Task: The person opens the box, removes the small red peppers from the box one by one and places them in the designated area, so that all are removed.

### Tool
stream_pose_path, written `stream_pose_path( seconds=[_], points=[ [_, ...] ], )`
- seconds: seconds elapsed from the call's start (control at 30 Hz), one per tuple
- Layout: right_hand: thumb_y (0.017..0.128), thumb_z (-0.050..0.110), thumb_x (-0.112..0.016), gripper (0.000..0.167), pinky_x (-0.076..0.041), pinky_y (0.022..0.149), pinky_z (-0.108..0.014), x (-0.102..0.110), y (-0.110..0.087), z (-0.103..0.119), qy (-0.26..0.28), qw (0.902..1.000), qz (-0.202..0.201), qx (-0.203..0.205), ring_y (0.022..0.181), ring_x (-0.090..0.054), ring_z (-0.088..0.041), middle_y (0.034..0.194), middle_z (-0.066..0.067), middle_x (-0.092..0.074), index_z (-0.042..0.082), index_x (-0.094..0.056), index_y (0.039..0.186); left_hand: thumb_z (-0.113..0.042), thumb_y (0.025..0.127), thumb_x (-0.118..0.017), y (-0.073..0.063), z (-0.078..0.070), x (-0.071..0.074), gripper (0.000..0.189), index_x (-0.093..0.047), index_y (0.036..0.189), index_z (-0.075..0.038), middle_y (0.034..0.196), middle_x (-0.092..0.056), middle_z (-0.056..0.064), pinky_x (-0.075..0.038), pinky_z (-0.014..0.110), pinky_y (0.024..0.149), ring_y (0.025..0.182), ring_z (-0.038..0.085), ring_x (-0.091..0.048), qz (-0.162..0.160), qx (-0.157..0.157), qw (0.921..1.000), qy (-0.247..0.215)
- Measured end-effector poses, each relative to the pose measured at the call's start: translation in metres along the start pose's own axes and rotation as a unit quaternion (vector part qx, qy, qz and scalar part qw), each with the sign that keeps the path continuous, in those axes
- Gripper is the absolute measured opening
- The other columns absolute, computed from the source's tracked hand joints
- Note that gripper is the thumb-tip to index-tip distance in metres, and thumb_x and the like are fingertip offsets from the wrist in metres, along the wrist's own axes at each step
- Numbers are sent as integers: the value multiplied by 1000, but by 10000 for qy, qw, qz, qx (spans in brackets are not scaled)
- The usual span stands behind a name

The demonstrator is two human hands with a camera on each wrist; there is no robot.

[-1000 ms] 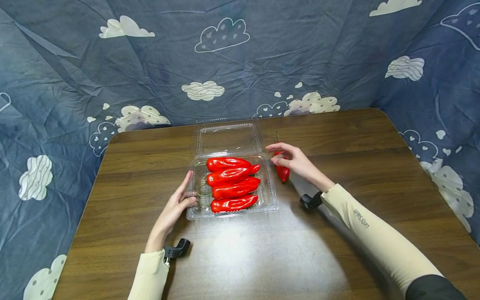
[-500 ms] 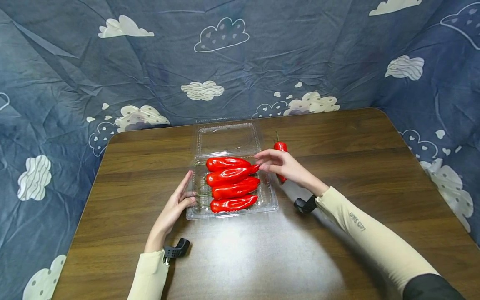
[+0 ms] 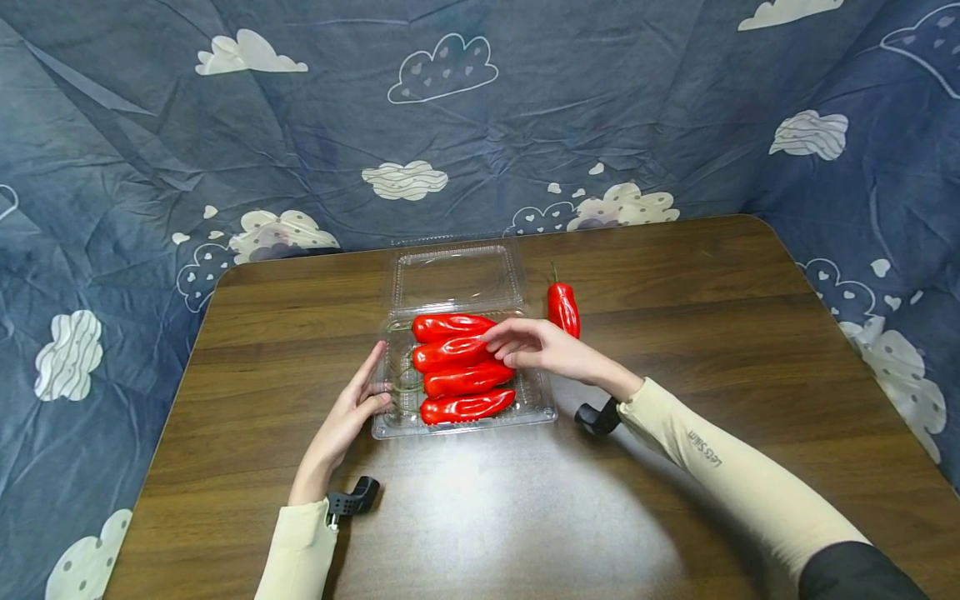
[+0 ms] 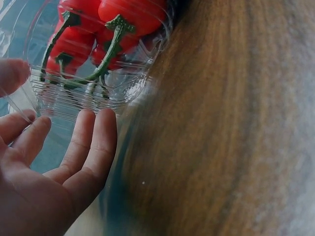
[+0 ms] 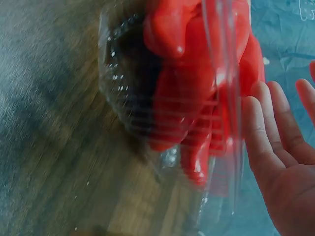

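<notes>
A clear plastic clamshell box lies with its lid folded back; several red peppers lie side by side in it, green stems to the left. My left hand rests against the box's left side, its fairly straight fingers touching the ridged wall in the left wrist view. Over the peppers' right ends hovers my right hand, fingers loosely bent, holding nothing; in the right wrist view that hand appears beside the box. Another red pepper lies right of the box, partly hidden by my right hand.
The wooden table has a glare patch in front of the box. A blue cloud-patterned cloth hangs behind it and at its sides. Black wrist mounts stick out by both wrists.
My right hand has moved left and nearer, from the lone pepper to above the peppers in the box. That lone pepper lies where it was, more exposed. My left hand stays in place.
</notes>
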State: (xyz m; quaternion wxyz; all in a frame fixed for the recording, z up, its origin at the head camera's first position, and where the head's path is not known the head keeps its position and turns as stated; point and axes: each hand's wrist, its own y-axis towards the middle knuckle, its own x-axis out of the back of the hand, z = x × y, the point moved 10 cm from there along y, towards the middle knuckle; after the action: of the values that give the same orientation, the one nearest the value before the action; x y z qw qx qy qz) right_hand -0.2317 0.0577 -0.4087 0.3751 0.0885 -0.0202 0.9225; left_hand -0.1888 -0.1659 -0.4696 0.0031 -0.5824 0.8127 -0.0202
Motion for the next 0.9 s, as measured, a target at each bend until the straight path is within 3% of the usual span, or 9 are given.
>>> stream_pose_path(
  seconds=[0.4,0.7,0.9],
  points=[
    [86,-7,-57,38,-44,97,-43,-23,6,6,-575,9974,419,105,110,-56,-34,120,-23,-59,-8,-55,124,7,93,-46,1,0,0,73,-14,155,-14,159,-10,4,-48,22,86,111,30,-45,19,-16,10000,7],
    [85,-3,-61,39,-38,103,-37,-36,11,3,-1460,9879,514,124,119,-51,-20,123,-9,-60,2,-59,124,5,94,-47,0,-1,-2,72,-13,155,-14,160,-9,3,-48,22,87,112,31,-44,74,-42,10000,-10],
    [85,-1,-63,37,-39,101,-37,-40,12,2,-1677,9841,578,128,116,-52,-21,121,-5,-61,6,-62,122,5,94,-48,0,-1,0,72,-13,155,-13,160,-9,4,-47,21,86,110,26,-46,64,-72,10000,13]
  ],
)
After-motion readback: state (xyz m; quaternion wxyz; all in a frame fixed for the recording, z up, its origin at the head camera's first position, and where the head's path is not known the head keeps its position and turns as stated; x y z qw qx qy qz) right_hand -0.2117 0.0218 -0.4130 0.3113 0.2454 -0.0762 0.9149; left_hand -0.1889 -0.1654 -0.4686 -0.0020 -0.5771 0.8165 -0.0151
